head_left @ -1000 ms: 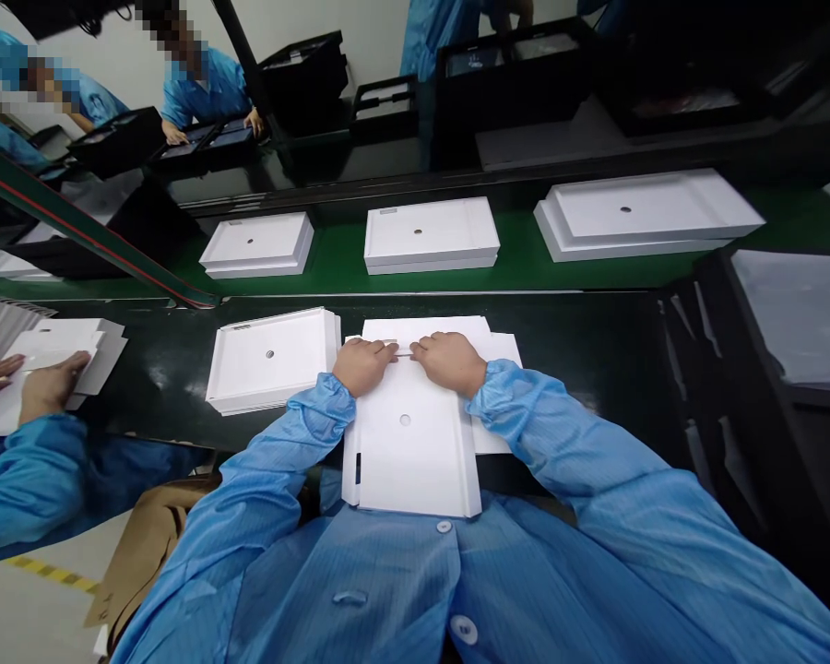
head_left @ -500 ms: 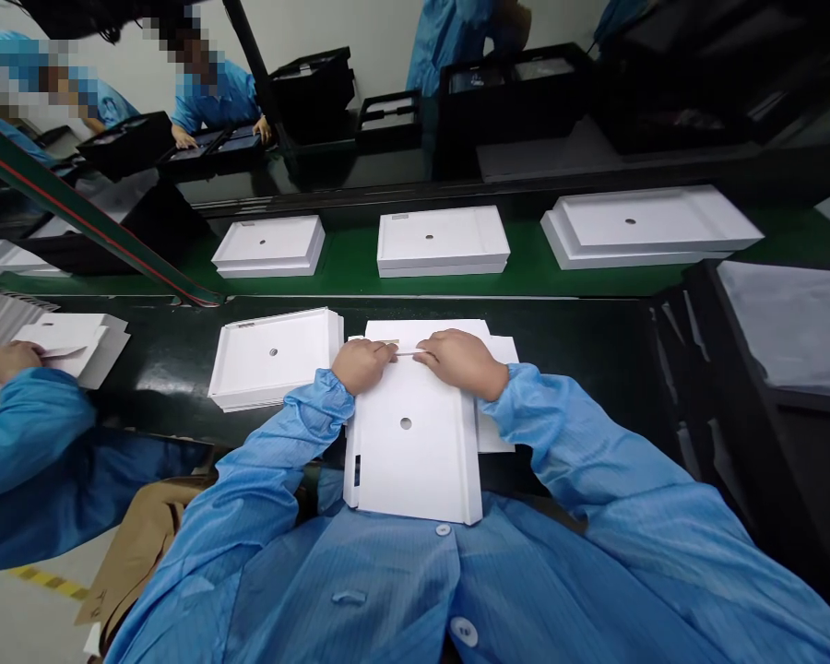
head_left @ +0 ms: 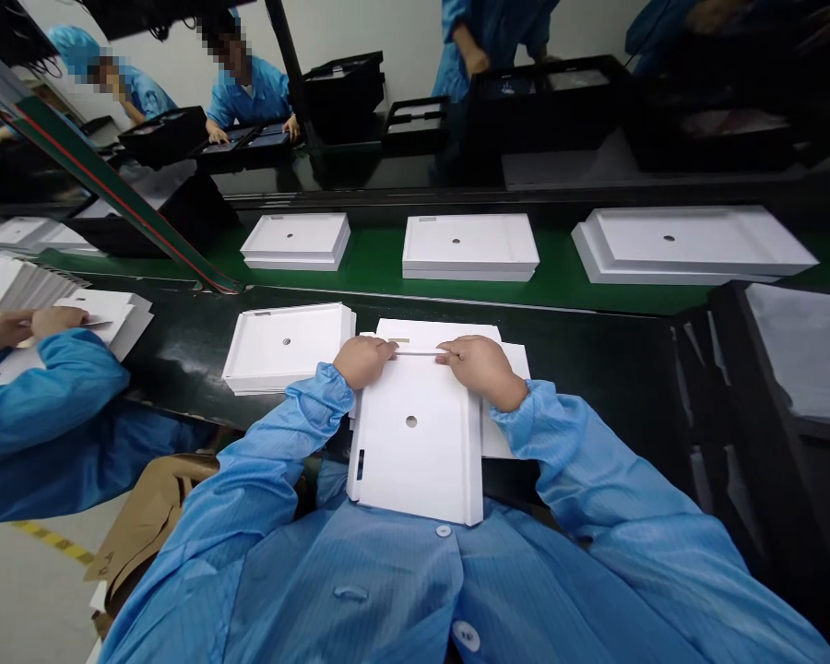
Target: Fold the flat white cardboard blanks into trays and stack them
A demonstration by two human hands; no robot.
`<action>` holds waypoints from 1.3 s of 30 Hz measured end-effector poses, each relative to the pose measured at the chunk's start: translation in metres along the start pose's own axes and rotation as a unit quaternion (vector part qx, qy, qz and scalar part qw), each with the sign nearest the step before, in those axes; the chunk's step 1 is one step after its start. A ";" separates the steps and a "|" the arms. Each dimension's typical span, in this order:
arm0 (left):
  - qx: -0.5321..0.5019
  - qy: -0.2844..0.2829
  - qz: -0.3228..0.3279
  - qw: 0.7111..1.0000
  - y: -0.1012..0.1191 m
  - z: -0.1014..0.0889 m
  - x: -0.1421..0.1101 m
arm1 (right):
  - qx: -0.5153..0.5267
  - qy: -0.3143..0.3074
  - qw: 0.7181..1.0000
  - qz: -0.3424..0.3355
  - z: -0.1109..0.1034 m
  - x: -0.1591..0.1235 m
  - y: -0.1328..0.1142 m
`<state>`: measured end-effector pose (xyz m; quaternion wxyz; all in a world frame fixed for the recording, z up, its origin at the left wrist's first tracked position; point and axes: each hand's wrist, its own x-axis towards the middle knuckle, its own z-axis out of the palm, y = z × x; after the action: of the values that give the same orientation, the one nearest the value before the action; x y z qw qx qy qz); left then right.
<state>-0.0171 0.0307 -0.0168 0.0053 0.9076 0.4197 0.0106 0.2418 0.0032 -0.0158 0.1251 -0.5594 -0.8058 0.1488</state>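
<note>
A white cardboard tray with a round hole near its middle leans from the bench edge against my body. Along its far edge, my left hand pinches the fold at the left. My right hand pinches the same folded edge farther right, with a gap between the two hands. More flat white card sheets lie beneath and behind the tray. Beside my left hand is a stack of folded white trays, also with a round hole.
Stacked white trays stand on a green belt behind the dark bench. At right is a black crate. To the left, a co-worker's hands handle white card. A green post slants across the left side.
My right hand has slid rightward along the folded edge, away from my left hand, which keeps its grip. The view has shifted slightly. The co-worker's hands at left have moved over the card.
</note>
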 end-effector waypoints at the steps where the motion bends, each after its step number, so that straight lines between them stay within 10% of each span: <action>1: 0.002 -0.004 0.004 1.000 0.000 0.000 0.001 | 0.003 0.001 1.000 0.001 0.000 0.000 0.000; 10: -0.058 -0.024 -0.034 0.997 -0.007 -0.002 0.006 | -0.008 -0.010 1.000 -0.003 -0.004 -0.006 0.006; 25: -0.238 0.059 -0.109 0.963 -0.021 -0.004 -0.009 | 0.312 0.111 0.941 0.075 0.011 -0.022 0.032; 29: -0.419 0.139 -0.179 0.879 -0.022 -0.003 -0.035 | 0.470 0.180 0.855 0.128 0.006 -0.046 0.039; 33: -0.629 0.151 -0.220 0.730 -0.012 0.008 -0.082 | 0.617 0.292 0.708 0.178 -0.006 -0.077 0.048; 39: -0.788 0.093 -0.125 0.596 0.039 0.018 -0.128 | 0.648 0.460 0.580 0.180 -0.011 -0.080 0.036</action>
<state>-0.0704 -0.0921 -0.0361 0.6805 0.4832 0.3555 0.4207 0.3042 -0.0591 -0.0219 0.7789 -0.4567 -0.2132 0.3733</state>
